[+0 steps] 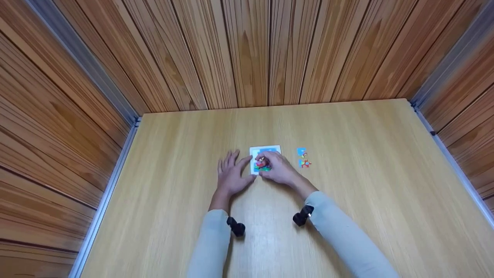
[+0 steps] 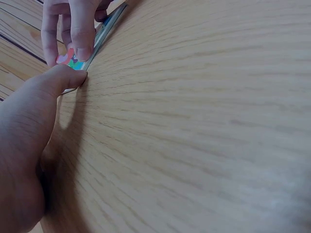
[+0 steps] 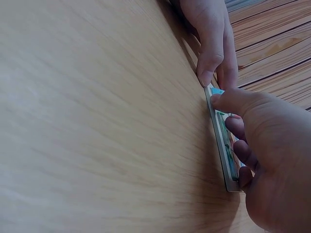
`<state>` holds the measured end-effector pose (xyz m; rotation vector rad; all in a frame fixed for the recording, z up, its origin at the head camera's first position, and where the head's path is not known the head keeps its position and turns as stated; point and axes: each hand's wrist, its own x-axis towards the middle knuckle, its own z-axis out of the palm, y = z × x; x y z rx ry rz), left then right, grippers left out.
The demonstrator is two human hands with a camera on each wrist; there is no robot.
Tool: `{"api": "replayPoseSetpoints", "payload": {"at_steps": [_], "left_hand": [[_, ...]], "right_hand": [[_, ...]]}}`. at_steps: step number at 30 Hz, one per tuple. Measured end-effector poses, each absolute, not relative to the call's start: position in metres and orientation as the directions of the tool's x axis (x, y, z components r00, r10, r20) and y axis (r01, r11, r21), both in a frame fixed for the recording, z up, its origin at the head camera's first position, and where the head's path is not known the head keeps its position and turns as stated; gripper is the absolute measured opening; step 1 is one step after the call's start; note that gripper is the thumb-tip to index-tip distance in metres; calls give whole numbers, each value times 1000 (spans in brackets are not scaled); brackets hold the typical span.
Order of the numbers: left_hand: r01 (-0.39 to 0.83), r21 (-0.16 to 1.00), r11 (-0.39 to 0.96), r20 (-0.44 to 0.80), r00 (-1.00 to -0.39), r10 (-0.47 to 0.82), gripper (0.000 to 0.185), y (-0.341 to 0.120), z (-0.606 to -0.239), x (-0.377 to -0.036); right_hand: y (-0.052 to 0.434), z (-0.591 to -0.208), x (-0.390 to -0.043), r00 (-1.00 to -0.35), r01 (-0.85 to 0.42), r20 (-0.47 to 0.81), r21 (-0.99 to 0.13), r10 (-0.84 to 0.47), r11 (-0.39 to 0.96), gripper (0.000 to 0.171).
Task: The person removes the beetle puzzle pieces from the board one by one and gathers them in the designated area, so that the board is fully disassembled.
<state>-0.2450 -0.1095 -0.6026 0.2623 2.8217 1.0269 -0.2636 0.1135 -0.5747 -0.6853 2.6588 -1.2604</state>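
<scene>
Centrally on the worktop (image 1: 185,154), the white-framed picture puzzle board (image 1: 252,166) lies flat between the left hand (image 1: 233,175) and the right hand (image 1: 279,168). Left grip: fingers spread and extended, thumb and index finger at the board's left side, nothing enclosed. Right grip: fingers curled over the board, thumb at its near border, a small gap between thumb and index finger. Whether the right grip pinches a separate piece cannot be determined, because the fingers cover the contact area. Two loose pieces, the blue puzzle piece (image 1: 301,151) and the orange-star puzzle piece (image 1: 305,163), lie on the worktop to the right of the board and apart from it. Governing relation: the loose pieces are aligned one beyond the other, in a short line running away from the person; from the right grip they lie rightward, crosswise to that line. The right hand is nearer; the left hand is across the board. The board's long axis cannot be confirmed under the right hand.
</scene>
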Motion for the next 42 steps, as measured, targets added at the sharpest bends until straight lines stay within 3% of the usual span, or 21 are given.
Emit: {"api": "replayPoseSetpoints", "payload": {"at_steps": [10,42], "left_hand": [[116,636,763,-67,-977,204,73,-109,-601,-245],[94,637,765,-93,-976,198,73,-107,-594,-242]], "right_hand": [[114,-570,-263,-893,-316,34,-758,-449,571,41],[122,-566,-262,-908,-340,60,-684,-414,645,47]]}}
